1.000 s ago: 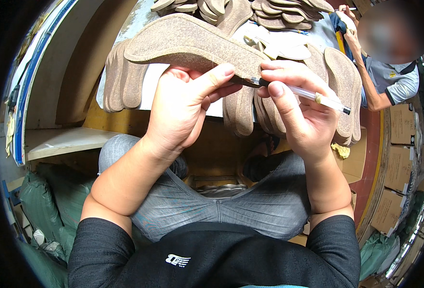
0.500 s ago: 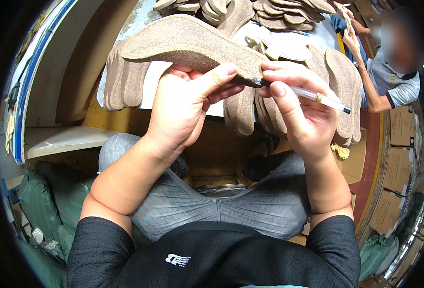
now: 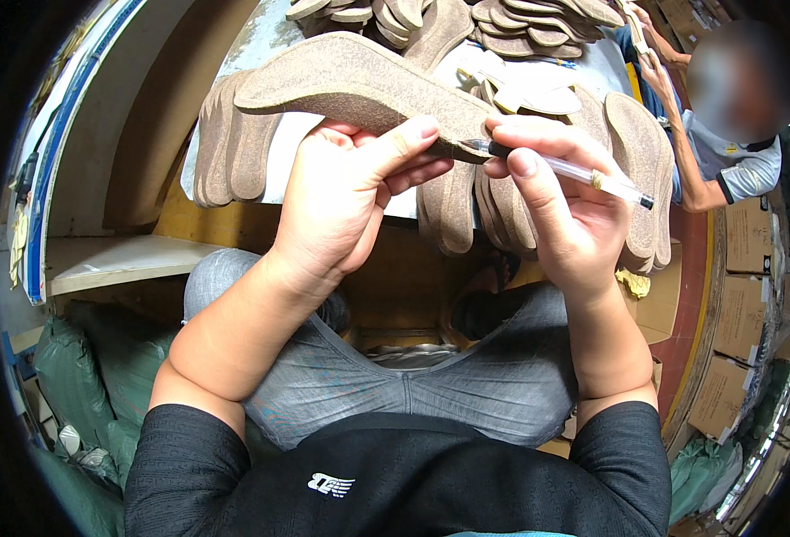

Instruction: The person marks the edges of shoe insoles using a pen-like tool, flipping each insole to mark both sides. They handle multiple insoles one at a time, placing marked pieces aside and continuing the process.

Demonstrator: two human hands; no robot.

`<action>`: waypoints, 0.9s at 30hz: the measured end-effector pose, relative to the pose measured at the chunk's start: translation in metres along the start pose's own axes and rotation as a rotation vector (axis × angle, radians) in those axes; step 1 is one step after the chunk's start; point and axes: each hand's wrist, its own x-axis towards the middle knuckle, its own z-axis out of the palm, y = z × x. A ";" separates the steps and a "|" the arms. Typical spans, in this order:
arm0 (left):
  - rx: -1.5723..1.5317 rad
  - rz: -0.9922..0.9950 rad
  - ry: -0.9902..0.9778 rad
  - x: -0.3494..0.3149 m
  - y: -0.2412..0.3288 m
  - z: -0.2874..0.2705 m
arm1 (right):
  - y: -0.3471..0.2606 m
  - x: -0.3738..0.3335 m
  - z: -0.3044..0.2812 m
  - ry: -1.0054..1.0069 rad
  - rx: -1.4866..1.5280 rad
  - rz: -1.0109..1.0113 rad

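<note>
We start with the big one: the pale table (image 3: 250, 49), running away from us across the top of the view. Past its right edge we have a co-worker (image 3: 735, 170) in a grey shirt, hands raised around something too small for us to tell. Green sacks (image 3: 77, 367) slump on the floor down to the left, and cardboard boxes (image 3: 721, 394) line up over on the right.

Back to the table: a heap of soles (image 3: 520, 36) piles up along the far edge, a row of soles (image 3: 225, 143) fills the near left corner, and another bunch of soles (image 3: 448, 215) juts over the near edge.

Now the main action! Our brown sole (image 3: 350, 76) is up in the air above the table's near edge, stretched crosswise, broad end to the left. Our left hand (image 3: 337, 197) has it clamped between thumb and fingers from below. Our right hand (image 3: 578, 197) is closed around a clear pen (image 3: 587, 173), its dark tip right at the sole's side edge, close to the right end. Are those right fingers touching the sole too? We cannot tell. Smallest of all, a yellow scrap (image 3: 633, 284) sits below the near right corner.
</note>
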 end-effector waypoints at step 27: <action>0.180 -0.095 -0.091 -0.004 0.003 -0.001 | 0.010 0.015 -0.012 0.198 -0.107 0.003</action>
